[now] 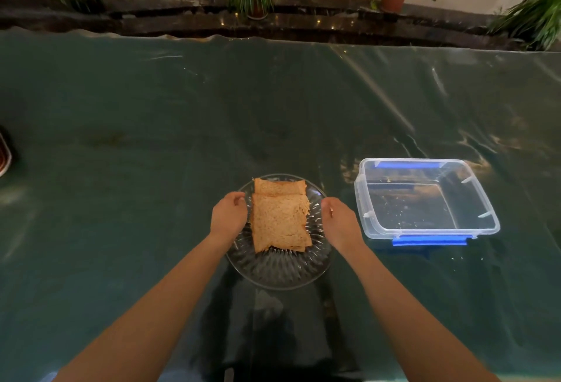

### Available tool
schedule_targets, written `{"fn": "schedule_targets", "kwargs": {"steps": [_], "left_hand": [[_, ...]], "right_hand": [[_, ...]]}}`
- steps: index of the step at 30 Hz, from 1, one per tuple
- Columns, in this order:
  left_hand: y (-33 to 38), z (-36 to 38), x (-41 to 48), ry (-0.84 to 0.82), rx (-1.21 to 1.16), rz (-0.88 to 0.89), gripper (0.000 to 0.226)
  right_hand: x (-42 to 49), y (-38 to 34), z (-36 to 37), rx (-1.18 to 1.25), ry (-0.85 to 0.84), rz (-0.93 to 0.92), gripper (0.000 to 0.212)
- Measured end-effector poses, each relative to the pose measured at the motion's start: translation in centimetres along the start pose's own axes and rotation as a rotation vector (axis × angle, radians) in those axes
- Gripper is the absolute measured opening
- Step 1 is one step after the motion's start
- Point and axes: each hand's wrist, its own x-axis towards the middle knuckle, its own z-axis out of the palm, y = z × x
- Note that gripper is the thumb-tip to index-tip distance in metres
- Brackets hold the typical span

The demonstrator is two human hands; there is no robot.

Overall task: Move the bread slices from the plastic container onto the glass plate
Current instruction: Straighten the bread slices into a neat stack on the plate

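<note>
1. Bread slices (279, 222) sit stacked on the glass plate (277, 272), near-centre of the tabletop (151, 139).
2. Left hand (228, 211) and right hand (338, 217) flank the stack, fingers curled; can't tell if they're gripping anything.
3. Plastic container (425, 199) sits right of the plate, just crumbs inside.

Both forearms bare to the frame's bottom edge — hands (228, 211) ungloved, no rings or watch visible

Green-covered table (151, 139) bears glass plate (273, 275); plastic container (373, 227) beside it.
</note>
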Motion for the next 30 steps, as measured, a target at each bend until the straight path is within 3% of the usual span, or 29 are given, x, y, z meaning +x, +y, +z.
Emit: {"fn": "schedule_targets", "kwargs": {"steps": [8, 17, 22, 24, 28, 30], "left_hand": [[1.1, 1.8, -0.6, -0.091, -0.036, -0.085, 0.043], [1.5, 2.5, -1.8, -0.040, -0.124, -0.093, 0.043], [1.8, 2.7, -1.8, -0.019, -0.134, -0.078, 0.036], [1.9, 2.7, -1.7, -0.071, -0.180, -0.115, 0.038], [2.1, 2.5, -1.8, -0.116, -0.239, -0.184, 0.043], [2.1, 2.4, -1.9, -0.118, -0.246, -0.182, 0.043]], "right_hand": [[1.3, -1.9, 1.0, 0.346, -0.230, 0.193, 0.043], [0.6, -2.6, 2.0, 0.488, -0.191, 0.258, 0.041], [0.6, -2.6, 2.1, 0.714, -0.224, 0.425, 0.017], [0.6, -2.8, 2.1, 0.759, -0.220, 0.439, 0.018], [0.1, -2.9, 2.4, 0.712, -0.178, 0.409, 0.010], [0.1, -2.8, 2.5, 0.691, -0.151, 0.395, 0.022]]}}
